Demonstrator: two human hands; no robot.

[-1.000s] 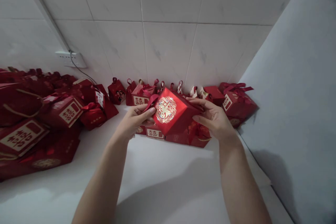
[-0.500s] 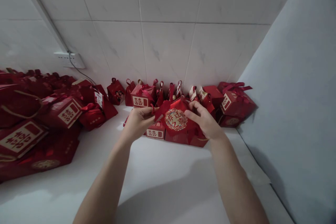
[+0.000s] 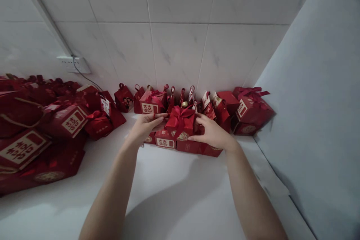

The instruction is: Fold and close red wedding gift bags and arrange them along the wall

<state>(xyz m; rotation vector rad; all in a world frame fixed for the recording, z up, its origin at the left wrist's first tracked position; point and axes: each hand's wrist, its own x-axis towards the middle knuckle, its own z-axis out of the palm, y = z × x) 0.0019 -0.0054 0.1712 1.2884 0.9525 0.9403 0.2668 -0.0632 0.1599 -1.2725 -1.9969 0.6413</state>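
A small red gift box [image 3: 171, 123] with a ribbon bow [image 3: 180, 119] on top is between my two hands, above the front row of red boxes. My left hand [image 3: 147, 127] is at its left side, thumb and fingers closed on the edge. On the right, my right hand [image 3: 212, 132] grips the box with its fingers along the side and the thumb near the lower front. Beneath it, a box with a cream label [image 3: 165, 143] and a plain red box [image 3: 189, 147] stand side by side on the white surface [image 3: 165, 180].
Several small red bags with ribbon loops, such as one with a picture [image 3: 123, 98], line the tiled wall [image 3: 180, 52]. A big pile of red boxes [image 3: 64, 120] lies at the left. Stacked boxes [image 3: 253, 110] stand by the right panel [image 3: 315, 101]. A power strip [image 3: 73, 64] hangs on the wall.
The gift box has turned from showing its round printed face to sitting bow up. It is slightly left of before, and my right hand has shifted lower along its side.
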